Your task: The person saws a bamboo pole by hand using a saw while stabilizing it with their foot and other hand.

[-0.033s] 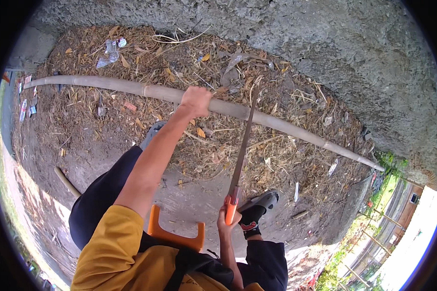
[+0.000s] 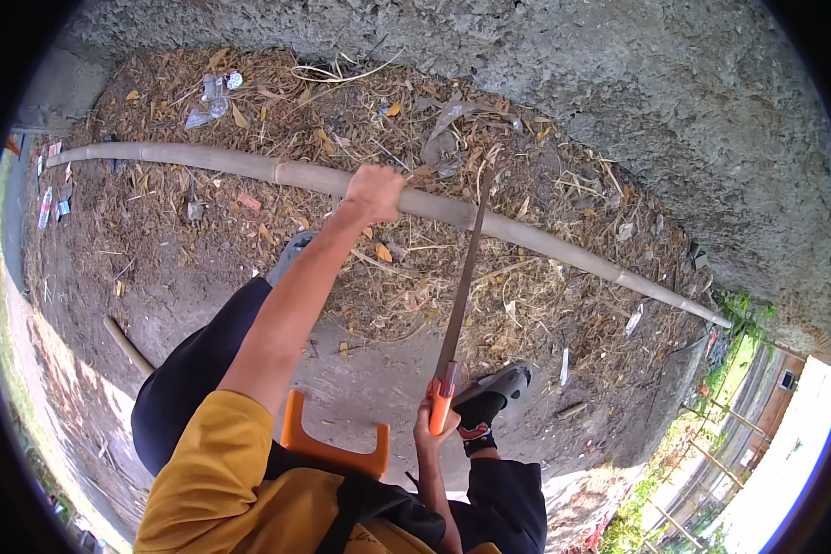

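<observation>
A long pale bamboo pole [image 2: 545, 244] stretches across the view from far left to right, above the littered ground. My left hand [image 2: 375, 193] is wrapped over the pole near its middle, fingers closed. In my right hand [image 2: 434, 423], close to my right foot, is the orange handle of a hand saw [image 2: 463, 286]. The long, narrow blade points away from me and crosses the pole a short way right of my left hand. Blade and pole appear to touch; how deep any cut is, I cannot tell.
An orange plastic stool [image 2: 342, 450] is beneath me. Dry leaves and straw [image 2: 388, 305] cover the ground, with a crumpled clear plastic piece [image 2: 209, 103] among them. A rough grey wall [image 2: 637, 83] rises beyond the pole. A short stick [image 2: 127, 345] lies left of my leg.
The saw and my right hand have slid slightly toward me. My left hand and the pole stay in place.
</observation>
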The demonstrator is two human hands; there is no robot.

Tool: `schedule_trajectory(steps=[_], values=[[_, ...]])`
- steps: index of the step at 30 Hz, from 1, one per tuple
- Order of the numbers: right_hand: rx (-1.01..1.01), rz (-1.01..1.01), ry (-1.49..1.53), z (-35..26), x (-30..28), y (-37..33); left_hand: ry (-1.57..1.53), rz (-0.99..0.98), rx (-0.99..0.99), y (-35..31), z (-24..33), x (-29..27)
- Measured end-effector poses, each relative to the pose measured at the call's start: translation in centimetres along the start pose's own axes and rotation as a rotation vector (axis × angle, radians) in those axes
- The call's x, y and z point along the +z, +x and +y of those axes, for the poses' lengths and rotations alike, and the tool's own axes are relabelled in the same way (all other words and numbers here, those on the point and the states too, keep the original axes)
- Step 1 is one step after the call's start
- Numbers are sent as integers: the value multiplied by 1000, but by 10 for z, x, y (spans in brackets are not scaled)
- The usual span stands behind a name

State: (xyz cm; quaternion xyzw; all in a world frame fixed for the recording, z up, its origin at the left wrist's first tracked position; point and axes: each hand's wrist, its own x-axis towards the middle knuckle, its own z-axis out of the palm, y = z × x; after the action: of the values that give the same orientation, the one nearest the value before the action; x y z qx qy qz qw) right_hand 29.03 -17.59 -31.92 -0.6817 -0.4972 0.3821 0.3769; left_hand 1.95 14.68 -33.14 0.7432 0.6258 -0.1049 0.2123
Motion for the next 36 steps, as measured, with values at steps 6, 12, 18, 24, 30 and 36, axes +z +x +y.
schedule_trajectory(steps=[6,12,18,24,30,36], values=[[21,120,143,1,9,80,-22,23,2,7,3,-3],[-9,39,-32,3,-10,2,-3,-16,-26,4,-9,0],[-85,55,52,8,-2,24,-20,6,-30,1,0,3],[-10,20,13,-9,0,59,-28,3,-19,-1,-4,-1],[50,40,-157,11,-17,-20,-24,-51,1,7,-2,-12],[-10,11,24,9,21,91,-19,-24,-4,11,0,-18]])
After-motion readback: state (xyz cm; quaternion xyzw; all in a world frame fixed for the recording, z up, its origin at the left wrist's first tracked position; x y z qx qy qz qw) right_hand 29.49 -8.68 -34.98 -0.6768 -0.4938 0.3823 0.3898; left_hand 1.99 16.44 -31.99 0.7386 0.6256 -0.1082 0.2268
